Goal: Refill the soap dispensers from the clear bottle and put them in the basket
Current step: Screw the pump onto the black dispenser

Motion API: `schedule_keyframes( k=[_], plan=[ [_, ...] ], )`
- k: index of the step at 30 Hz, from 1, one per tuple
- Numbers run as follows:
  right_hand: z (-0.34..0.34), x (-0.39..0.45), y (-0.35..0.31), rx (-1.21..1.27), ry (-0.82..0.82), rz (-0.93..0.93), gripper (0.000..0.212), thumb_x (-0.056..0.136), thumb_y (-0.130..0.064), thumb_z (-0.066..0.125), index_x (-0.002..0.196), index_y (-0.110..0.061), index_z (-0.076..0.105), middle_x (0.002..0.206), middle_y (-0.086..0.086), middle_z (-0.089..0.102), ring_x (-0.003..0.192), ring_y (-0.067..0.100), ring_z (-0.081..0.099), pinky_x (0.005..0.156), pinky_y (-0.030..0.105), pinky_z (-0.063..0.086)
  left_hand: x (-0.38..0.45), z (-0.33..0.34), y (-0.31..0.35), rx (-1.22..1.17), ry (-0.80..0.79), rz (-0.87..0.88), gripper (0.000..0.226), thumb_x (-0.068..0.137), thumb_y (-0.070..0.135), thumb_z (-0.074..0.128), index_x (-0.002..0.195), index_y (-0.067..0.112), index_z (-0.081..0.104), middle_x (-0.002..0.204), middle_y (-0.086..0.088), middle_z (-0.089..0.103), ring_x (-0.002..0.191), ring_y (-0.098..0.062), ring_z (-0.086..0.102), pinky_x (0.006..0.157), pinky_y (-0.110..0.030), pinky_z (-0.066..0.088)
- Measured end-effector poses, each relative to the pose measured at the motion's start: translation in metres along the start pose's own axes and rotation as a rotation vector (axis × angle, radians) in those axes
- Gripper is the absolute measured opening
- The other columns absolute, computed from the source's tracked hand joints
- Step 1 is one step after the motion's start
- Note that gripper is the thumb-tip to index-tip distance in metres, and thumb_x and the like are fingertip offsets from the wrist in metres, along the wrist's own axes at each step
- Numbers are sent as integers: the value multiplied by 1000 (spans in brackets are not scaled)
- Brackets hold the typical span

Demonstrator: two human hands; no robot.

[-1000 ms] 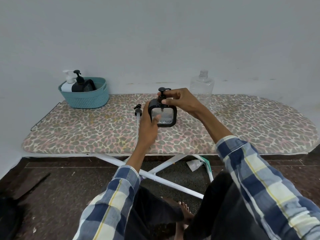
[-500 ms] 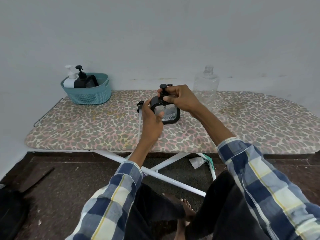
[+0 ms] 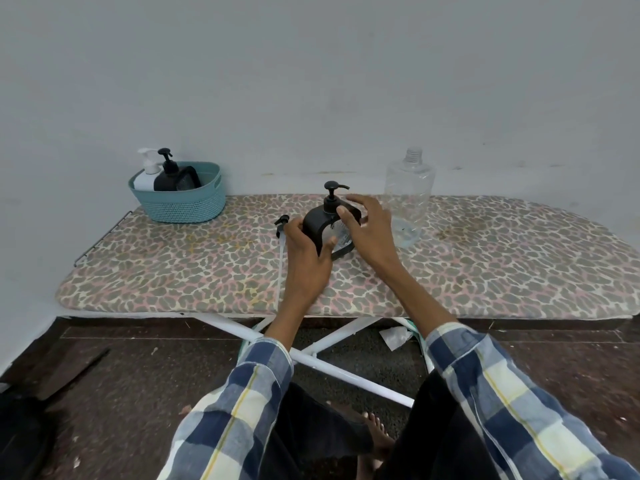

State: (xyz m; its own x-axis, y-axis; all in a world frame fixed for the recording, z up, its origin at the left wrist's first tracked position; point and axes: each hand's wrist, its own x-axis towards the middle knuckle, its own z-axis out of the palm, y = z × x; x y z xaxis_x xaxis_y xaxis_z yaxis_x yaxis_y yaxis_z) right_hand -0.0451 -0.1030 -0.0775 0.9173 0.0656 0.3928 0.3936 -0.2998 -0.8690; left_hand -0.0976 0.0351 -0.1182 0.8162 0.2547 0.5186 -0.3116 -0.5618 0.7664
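Soap dispenser point(image 3: 320, 225) tilted in left hand point(image 3: 306, 252) grip.

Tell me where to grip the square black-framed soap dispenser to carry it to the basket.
Grip the square black-framed soap dispenser by its flat black frame sides, coming from the front as the left hand does now. It sits tilted, and the thin pump head offers little to hold. The teal woven basket stands to the left.
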Motion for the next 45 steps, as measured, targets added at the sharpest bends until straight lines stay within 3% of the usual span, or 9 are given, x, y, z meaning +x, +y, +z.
schedule_keyframes(
  k=[7, 12, 15, 19, 23, 28, 36, 39, 45],
  plan=[
    [27, -9, 9, 178, -97, 191, 58, 106, -64, 44, 146, -22, 43, 137, 2, 62, 126, 21, 62, 104, 42, 52, 2, -3, 4, -82, 92, -85, 53, 95, 49, 73, 120, 28, 31, 120, -2, 49, 108, -22, 61, 89, -48, 57],
    [38, -7, 15, 125, -54, 64, 43, 109, -59, 43, 146, -38, 43, 146, -6, 51, 137, 15, 48, 118, 42, 38, 2, -5, 6, -69, 104, -99, 47, 100, 39, 70, 135, 29, 42, 127, 4, 59, 114, -11, 62, 95, -34, 56],
    [38, -8, 17, 89, 35, 3, 55, 107, -54, 49, 157, -33, 39, 154, -5, 44, 146, 16, 40, 121, 36, 26, 4, -5, 3, -32, 125, -94, 42, 102, 40, 68, 135, 27, 46, 126, 4, 61, 112, -12, 63, 94, -36, 56],
    [30, -2, -9, 278, 94, -51, 53, 105, -44, 62, 154, -33, 47, 142, -11, 57, 131, 15, 55, 109, 37, 48, 4, -4, -2, -5, 121, -76, 42, 102, 37, 68, 136, 28, 45, 129, 3, 61, 114, -15, 64, 94, -37, 58],
    [27, 17, -37, 196, 142, -148, 32, 98, -36, 72, 130, -32, 70, 124, -20, 66, 115, 15, 60, 97, 38, 56, 1, -5, 2, -27, 106, -94, 43, 102, 33, 68, 136, 33, 42, 132, 3, 60, 113, -9, 63, 89, -15, 51],
    [26, 32, -42, 11, 134, -184, 24, 92, -23, 78, 116, -26, 78, 103, -21, 71, 98, 14, 61, 91, 37, 55, -1, -8, 10, -32, 101, -138, 43, 103, 29, 69, 130, 38, 37, 123, 13, 54, 102, 20, 54, 77, -1, 43],
    [24, 32, -42, -75, 188, -240, 23, 88, -25, 81, 111, -26, 78, 94, -12, 72, 94, 17, 65, 90, 41, 55, -1, -9, 11, -37, 94, -142, 43, 102, 33, 69, 128, 41, 36, 125, 10, 56, 97, 4, 59, 75, -2, 44],
    [21, 27, -37, -7, 156, -205, 35, 88, -40, 83, 120, -36, 70, 93, -13, 68, 84, 12, 66, 82, 28, 57, -2, -9, 10, -34, 100, -147, 42, 101, 35, 69, 127, 41, 37, 124, 11, 57, 98, 9, 58, 76, -3, 43],
    [34, -2, -5, 111, 380, 23, 21, 111, -40, 45, 117, -23, 55, 95, -8, 61, 82, 6, 58, 73, 33, 46, 2, -10, 10, -14, 167, -140, 38, 99, 40, 72, 127, 32, 47, 119, 10, 64, 105, -5, 64, 84, -22, 53]
  ],
)
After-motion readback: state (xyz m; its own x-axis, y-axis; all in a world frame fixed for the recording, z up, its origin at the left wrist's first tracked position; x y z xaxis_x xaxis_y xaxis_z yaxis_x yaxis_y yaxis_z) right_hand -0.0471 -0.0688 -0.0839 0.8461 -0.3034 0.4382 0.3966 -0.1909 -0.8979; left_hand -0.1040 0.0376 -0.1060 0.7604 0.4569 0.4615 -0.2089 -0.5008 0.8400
